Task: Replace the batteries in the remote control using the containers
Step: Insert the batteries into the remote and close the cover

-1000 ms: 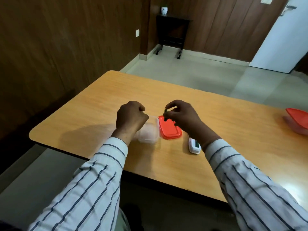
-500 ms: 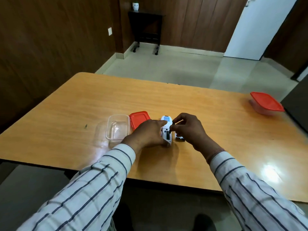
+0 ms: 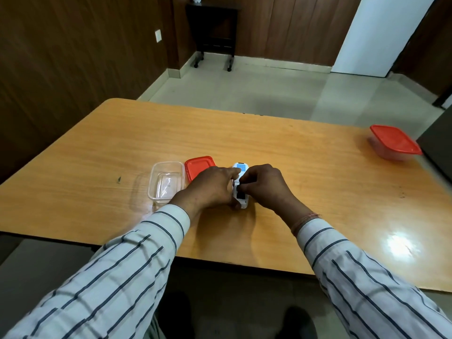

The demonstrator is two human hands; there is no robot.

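Gripping the remote (image 3: 242,167) by its side, left hand (image 3: 210,187), right hand (image 3: 265,187) curled over its open back, pinch unclear, tub (image 3: 156,172) and lid (image 3: 198,165) just left.

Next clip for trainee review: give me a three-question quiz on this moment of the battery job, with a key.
1. True or false: the clear container stands open, a red lid beside it.
2. The fingertips of the right hand are at: A the remote control's battery compartment; B inside the clear container; C on the red lid.
3. Fill in: the lidded container stands near the table's far ____ corner.
Key: 1 true; 2 A; 3 right.
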